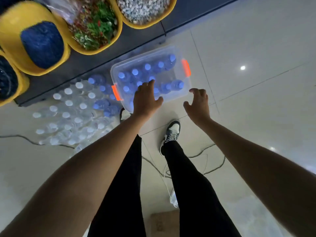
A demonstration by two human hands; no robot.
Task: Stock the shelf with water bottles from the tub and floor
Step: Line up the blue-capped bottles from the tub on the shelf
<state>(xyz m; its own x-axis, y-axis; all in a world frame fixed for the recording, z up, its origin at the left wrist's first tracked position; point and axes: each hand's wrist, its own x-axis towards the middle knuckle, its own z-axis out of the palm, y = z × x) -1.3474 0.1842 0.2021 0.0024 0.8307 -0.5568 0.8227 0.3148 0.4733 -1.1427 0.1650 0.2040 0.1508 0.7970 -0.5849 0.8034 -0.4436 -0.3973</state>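
Note:
A clear plastic tub [185, 86] with orange latches stands on the floor, filled with several upright blue-capped water bottles [135, 72]. To its left, several white-capped water bottles [68, 101] lie packed on the floor, with a few blue-capped ones [100, 104] between them and the tub. My left hand [146, 98] hovers over the tub's near edge, fingers spread, holding nothing. My right hand [198, 103] hangs open just off the tub's near right corner. The dark shelf base [85, 65] runs behind the tub.
Yellow bins [10, 23] with blue, green and grey goods sit on the shelf at top left. Cables [205, 168] trail on the tiled floor around my feet. A cardboard box [164, 223] lies behind my legs.

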